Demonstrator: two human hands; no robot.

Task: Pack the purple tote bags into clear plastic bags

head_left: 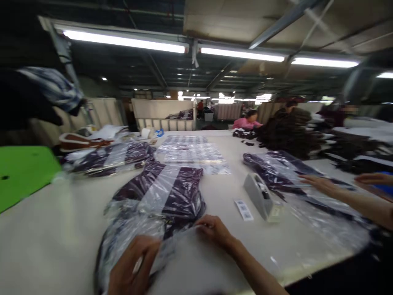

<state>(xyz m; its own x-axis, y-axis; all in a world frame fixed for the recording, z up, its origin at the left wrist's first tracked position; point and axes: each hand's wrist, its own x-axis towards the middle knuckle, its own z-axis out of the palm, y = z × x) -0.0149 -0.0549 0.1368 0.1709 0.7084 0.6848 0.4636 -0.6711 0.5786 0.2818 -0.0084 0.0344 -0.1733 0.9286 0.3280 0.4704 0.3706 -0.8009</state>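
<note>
A dark purple garment with a pale band (184,192) lies in a clear plastic bag in front of me. The near part of the plastic bag (135,223) is loose and crumpled. My left hand (132,264) is closed in a pinch on the bag at the near side, slightly blurred. To its right, my right hand (215,232) pinches the bag's near edge between thumb and fingers. The edge between both hands is raised and smeared by motion. Part of the garment's near end is hidden behind my left hand.
A tape dispenser (260,198) and a label sheet (244,209) lie right of the bag. A co-worker's hand (325,186) rests on another bagged garment (276,166). More bagged garments (123,155), flat plastic packs (193,151) and a green panel (27,174) stand around.
</note>
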